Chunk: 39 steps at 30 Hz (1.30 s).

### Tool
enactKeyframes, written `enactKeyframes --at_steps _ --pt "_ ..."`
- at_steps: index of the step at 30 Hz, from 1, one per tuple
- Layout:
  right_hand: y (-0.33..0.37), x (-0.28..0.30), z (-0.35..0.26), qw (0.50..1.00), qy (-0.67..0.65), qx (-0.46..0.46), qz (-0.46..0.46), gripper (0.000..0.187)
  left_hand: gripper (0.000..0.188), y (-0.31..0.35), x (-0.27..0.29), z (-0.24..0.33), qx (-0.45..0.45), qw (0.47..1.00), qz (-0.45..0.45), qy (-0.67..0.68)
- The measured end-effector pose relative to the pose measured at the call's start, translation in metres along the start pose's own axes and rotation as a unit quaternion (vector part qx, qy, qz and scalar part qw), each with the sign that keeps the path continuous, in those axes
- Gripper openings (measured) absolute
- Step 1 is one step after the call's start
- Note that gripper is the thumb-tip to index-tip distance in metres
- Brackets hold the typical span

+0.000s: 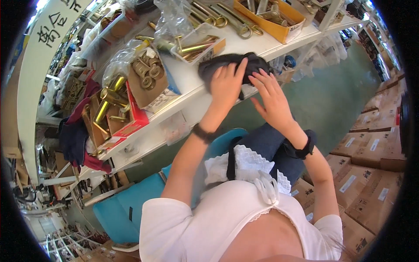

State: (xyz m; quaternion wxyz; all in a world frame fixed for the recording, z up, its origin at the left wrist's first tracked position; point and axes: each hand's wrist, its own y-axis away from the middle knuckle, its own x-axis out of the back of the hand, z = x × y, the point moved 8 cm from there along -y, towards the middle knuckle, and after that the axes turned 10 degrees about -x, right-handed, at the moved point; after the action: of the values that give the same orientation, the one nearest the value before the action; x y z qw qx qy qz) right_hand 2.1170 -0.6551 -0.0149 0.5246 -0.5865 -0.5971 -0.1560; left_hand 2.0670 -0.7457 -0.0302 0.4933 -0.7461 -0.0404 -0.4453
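A soft, dark bundle (211,65), perhaps cloth or a small bag, lies at the front edge of the white shelf (196,94). My left hand (228,83) rests on its near side with fingers stretched over it. Beside it, my right hand (271,94) has its fingers spread, the tips at the bundle's right side and the thumb apart. Neither hand is closed round it. Part of the bundle is hidden beneath my fingers, and its exact kind does not show.
Behind the bundle stand a clear plastic box (198,50) of brass-coloured pins and a yellow box (286,28) of metal parts. Leftward are a cardboard box (150,83) of fittings and a red box (135,118). Blue chair (131,203) below; stacked cartons (371,196) at right.
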Motion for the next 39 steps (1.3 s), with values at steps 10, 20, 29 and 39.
enactKeyframes --at_steps 10,20,29,39 --pt "0.043 -0.059 -0.069 0.978 -0.153 0.075 -0.117 0.054 0.051 0.068 0.061 -0.032 0.038 0.994 -0.071 -0.074" --pt "0.064 -0.017 0.076 0.997 0.002 -0.038 -0.066 0.048 0.046 0.035 0.032 -0.027 0.030 0.991 -0.048 -0.122" --pt "0.092 0.195 0.310 0.933 0.330 -0.127 0.067 0.029 0.042 0.038 0.027 -0.029 0.011 0.989 -0.040 -0.141" --pt "0.234 0.434 0.365 0.826 0.421 -0.305 0.219 0.030 0.044 0.036 0.032 -0.024 -0.014 0.989 0.012 -0.145"
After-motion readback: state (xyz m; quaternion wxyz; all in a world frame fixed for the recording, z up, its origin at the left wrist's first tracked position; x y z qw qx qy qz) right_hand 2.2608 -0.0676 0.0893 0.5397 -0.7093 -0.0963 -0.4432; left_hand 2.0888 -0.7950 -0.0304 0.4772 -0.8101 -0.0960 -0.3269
